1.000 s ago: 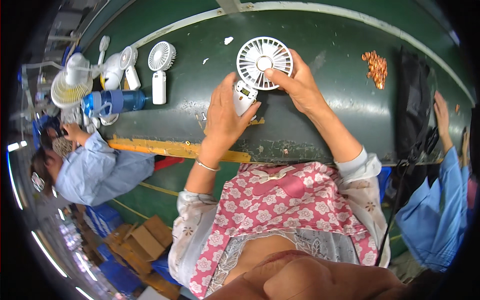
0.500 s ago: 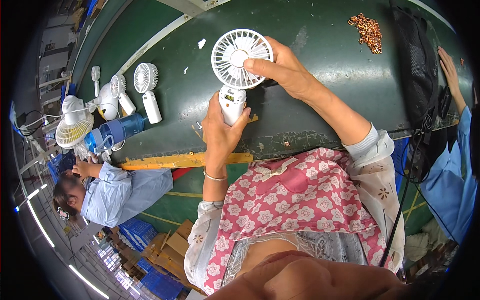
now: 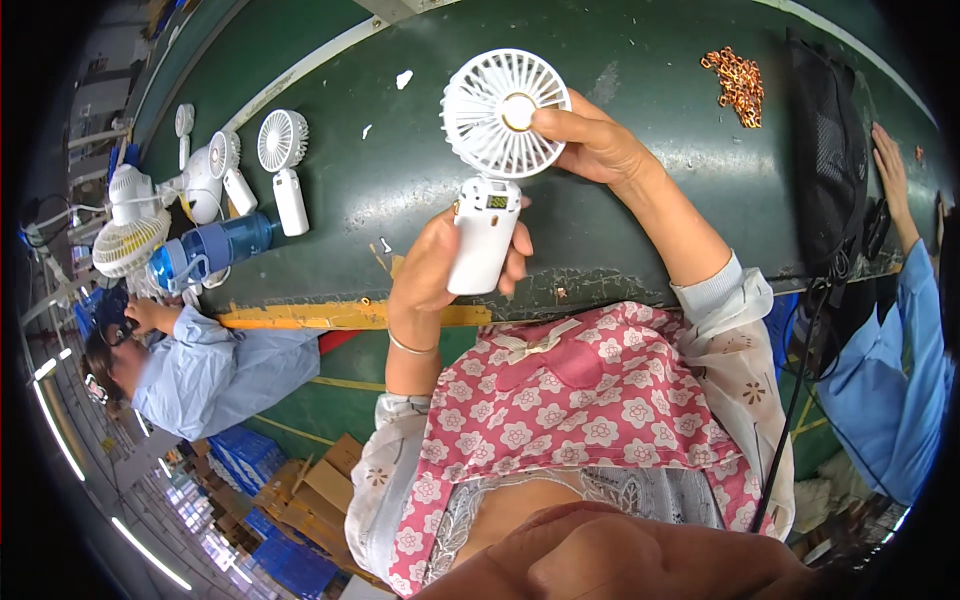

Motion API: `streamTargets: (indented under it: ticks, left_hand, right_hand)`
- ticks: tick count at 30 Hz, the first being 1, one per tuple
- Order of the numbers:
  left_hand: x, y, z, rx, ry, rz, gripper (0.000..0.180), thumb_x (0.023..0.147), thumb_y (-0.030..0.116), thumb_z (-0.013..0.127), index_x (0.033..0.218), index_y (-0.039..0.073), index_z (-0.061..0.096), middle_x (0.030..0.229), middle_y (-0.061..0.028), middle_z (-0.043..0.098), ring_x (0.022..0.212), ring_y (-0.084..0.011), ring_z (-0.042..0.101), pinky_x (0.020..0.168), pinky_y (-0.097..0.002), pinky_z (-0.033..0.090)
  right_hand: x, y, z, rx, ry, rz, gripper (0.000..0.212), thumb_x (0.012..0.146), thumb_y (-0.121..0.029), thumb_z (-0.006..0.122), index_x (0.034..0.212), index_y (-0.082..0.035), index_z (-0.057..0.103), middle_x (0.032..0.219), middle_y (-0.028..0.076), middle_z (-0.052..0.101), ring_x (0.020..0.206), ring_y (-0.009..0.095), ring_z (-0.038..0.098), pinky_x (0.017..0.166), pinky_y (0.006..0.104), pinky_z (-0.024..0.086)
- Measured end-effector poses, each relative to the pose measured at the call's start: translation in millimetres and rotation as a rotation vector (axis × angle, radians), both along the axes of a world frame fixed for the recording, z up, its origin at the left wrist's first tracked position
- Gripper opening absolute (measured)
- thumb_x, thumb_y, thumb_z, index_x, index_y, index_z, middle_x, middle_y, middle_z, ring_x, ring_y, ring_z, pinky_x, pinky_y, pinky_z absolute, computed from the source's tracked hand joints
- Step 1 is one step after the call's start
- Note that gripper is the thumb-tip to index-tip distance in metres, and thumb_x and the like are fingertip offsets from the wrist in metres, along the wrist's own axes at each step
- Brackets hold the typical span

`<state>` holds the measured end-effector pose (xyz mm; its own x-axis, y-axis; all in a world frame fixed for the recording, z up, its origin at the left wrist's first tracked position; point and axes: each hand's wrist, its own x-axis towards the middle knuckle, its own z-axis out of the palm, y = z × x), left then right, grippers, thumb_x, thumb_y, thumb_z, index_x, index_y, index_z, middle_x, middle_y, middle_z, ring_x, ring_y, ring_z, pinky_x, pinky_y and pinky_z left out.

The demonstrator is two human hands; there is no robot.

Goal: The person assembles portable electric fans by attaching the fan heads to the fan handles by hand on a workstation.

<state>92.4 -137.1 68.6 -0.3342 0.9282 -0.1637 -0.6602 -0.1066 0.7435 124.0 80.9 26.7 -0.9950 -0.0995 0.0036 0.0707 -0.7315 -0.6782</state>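
A white handheld fan is held up over the dark green bench, its round grille at the top and its handle toward me. My left hand is wrapped round the handle, with fingertips showing on the right side. On the upper part of the handle a small display is lit, with a small button below it. My right hand grips the right rim of the grille, its thumb reaching in beside the white centre disc and the other fingers mostly hidden behind.
Several white fans, a larger clip-type fan and a blue water bottle stand at the left. Copper-coloured small links lie in a heap at the far right, near a black mesh bag. Two people in blue sit on either side.
The fan has shifted slightly right, its head now turned at a different angle to the handle. My left thumb has moved off the handle's front, and the display shows a different reading.
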Motion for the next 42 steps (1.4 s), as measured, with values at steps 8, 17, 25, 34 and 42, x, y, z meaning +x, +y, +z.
streamTargets:
  ticks: [8, 17, 25, 34, 42]
  left_hand:
    - [13.5, 8.8, 1.4, -0.009, -0.166, -0.161, 0.061, 0.085, 0.033, 0.062, 0.124, -0.010, 0.043, 0.095, -0.0134, 0.058, 0.076, -0.0154, 0.058, 0.065, -0.0254, 0.047]
    - [4.8, 7.3, 15.4, -0.214, 0.067, -0.075, 0.042, 0.088, 0.021, 0.059, 0.118, -0.006, 0.050, 0.096, -0.0120, 0.061, 0.082, -0.0149, 0.062, 0.071, -0.0258, 0.051]
    - [3.6, 9.1, 5.1, -0.142, 0.042, -0.101, 0.042, 0.091, 0.022, 0.055, 0.123, -0.004, 0.048, 0.096, -0.0108, 0.061, 0.082, -0.0145, 0.061, 0.072, -0.0258, 0.050]
    - [3.1, 7.1, -2.3, -0.357, 0.329, 0.165, 0.046, 0.098, 0.042, 0.038, 0.102, 0.000, 0.057, 0.072, -0.0070, 0.061, 0.057, -0.0101, 0.058, 0.051, -0.0213, 0.047]
    - [4.0, 8.2, -0.4, -0.214, 0.228, 0.141, 0.053, 0.096, 0.048, 0.039, 0.103, -0.002, 0.056, 0.079, -0.0098, 0.063, 0.062, -0.0132, 0.060, 0.055, -0.0228, 0.048]
  right_hand:
    - [6.1, 5.3, -9.9, -0.130, 0.123, 0.109, 0.068, 0.078, -0.025, 0.073, 0.131, 0.000, 0.038, 0.120, 0.012, 0.053, 0.111, 0.019, 0.053, 0.098, 0.0349, 0.043]
    - [5.5, 5.7, 0.3, 0.014, 0.096, 0.023, 0.063, 0.078, -0.030, 0.074, 0.124, 0.001, 0.045, 0.112, 0.009, 0.058, 0.102, 0.016, 0.057, 0.089, 0.0305, 0.048]
    - [4.0, 9.2, 3.4, 0.098, 0.072, 0.019, 0.061, 0.078, -0.030, 0.074, 0.122, 0.001, 0.047, 0.110, 0.009, 0.059, 0.101, 0.015, 0.057, 0.087, 0.0292, 0.048]
    - [-3.4, -1.0, 11.8, 0.244, -0.017, -0.120, 0.054, 0.083, -0.034, 0.067, 0.119, 0.003, 0.051, 0.106, 0.012, 0.062, 0.097, 0.018, 0.062, 0.079, 0.0326, 0.054]
    - [-4.2, -6.0, 13.5, 0.057, -0.169, -0.003, 0.052, 0.086, -0.038, 0.062, 0.117, 0.003, 0.053, 0.104, 0.017, 0.063, 0.093, 0.022, 0.065, 0.072, 0.0366, 0.059]
